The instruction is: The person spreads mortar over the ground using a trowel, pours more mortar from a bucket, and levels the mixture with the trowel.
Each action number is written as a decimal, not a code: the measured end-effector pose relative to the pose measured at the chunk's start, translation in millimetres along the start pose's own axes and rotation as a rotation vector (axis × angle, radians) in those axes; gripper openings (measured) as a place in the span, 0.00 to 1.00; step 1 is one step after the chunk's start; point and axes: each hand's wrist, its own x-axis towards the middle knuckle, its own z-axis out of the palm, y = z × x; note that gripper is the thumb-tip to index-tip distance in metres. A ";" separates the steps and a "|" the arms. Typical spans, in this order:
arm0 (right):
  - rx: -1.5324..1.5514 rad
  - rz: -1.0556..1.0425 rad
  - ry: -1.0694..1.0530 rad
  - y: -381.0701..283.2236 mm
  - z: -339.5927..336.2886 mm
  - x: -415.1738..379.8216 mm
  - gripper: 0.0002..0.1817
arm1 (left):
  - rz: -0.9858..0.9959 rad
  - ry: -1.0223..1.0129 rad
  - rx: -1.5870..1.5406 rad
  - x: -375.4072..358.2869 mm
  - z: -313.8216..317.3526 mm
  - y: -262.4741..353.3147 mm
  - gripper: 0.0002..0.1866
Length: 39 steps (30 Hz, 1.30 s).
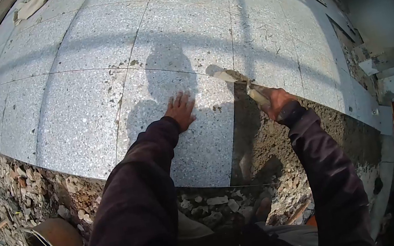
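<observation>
1. Two hands are at work low on the floor as I look on. The left hand lies palm down on a speckled tile, with its fingers spread and nothing in them. I think it lies flat so that its push goes over a wide patch, and so the person has something firm to lean on.

2. The right hand has its fingers wrapped around the handle of a trowel. Holding it by the handle keeps the fingers back from the messy end. The blade points away and to the left, over the far right corner of the tile. I can't tell if it touches the tile or is just above it.

3. The tile sits close against the ones on its left and far sides. Only thin dark lines show between them, maybe so the rows come out straight.

4. Just right of the tile lies a bed of mortar. It is dark and smooth next to the tile, and brown and lumpy farther over. It looks lower than the tile tops, which would leave room for something thick.

5. A round pan leans over on the rubble, left of the person. It is near, but out of the way of both arms. Its inside is too dark to see well.
</observation>
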 end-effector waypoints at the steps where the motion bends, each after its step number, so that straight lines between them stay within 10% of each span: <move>1: 0.001 -0.021 0.001 -8.9 0.4 15.8 0.23 | 0.009 0.023 0.005 -3.3 1.2 1.2 0.30; 24: -0.336 -0.079 -0.404 -102.1 -45.3 125.9 0.24 | 0.055 0.129 -0.048 -12.1 10.3 -7.9 0.29; 39: -0.493 -0.168 -0.267 -123.5 -16.3 119.9 0.15 | 0.089 0.127 -0.019 -12.0 14.8 -11.7 0.28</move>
